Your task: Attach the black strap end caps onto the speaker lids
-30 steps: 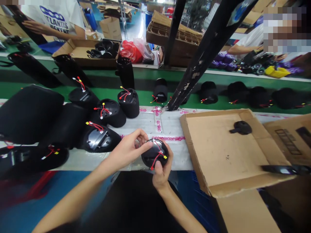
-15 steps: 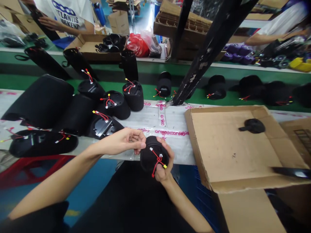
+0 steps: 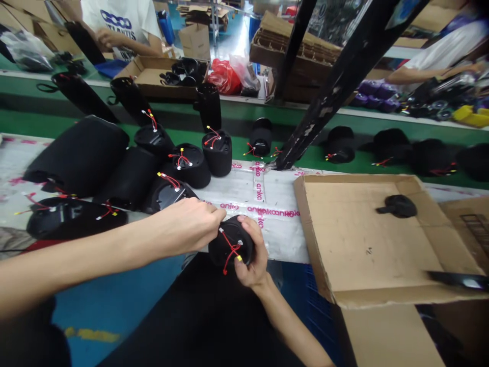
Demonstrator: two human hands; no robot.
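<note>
My right hand [image 3: 256, 257] is wrapped around the right side of a black round speaker housing [image 3: 217, 251], thumb at the near side and fingers over the far rim. The housing's end faces up toward me. Thin red wires [image 3: 231, 248] with white, red and yellow plugs lie across it. My left hand [image 3: 200, 223] is closed at the housing's upper left rim, knuckles up. What its fingertips pinch is hidden. Several similar black housings with wires, such as one speaker housing [image 3: 217, 155], stand on the table to the left.
An open cardboard box [image 3: 344, 244] at the right holds a black round part with a tab [image 3: 401, 205]. A black slanted post [image 3: 324, 107] rises behind the table [image 3: 244, 188]. More housings [image 3: 340, 144] stand on the green conveyor beyond. A person in a white shirt [image 3: 126, 25] works across it.
My left hand has curled its fingers tighter, knuckles now upward, at the rim. The speaker housing and my right hand have shifted slightly left in view.
</note>
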